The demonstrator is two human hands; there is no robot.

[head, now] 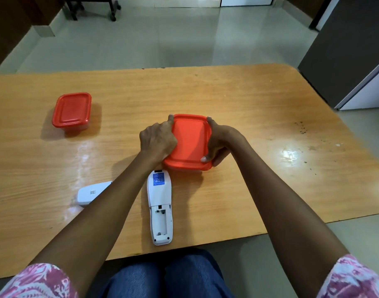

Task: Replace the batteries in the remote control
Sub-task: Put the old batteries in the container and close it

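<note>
A white remote control (160, 206) lies face down near the table's front edge, its battery compartment open and holding no batteries. Its white battery cover (90, 192) lies to the left, partly hidden by my left forearm. Just beyond the remote stands a red-lidded container (189, 143). My left hand (157, 139) grips the lid's left side with a finger hooked at the far corner. My right hand (219, 143) holds the right side, thumb on the lid's near right corner. No batteries are visible.
A second, smaller red-lidded container (72, 110) stands shut at the far left of the wooden table (270, 130). Dark specks lie at the table's right side. A grey cabinet (352, 52) stands beyond the right corner.
</note>
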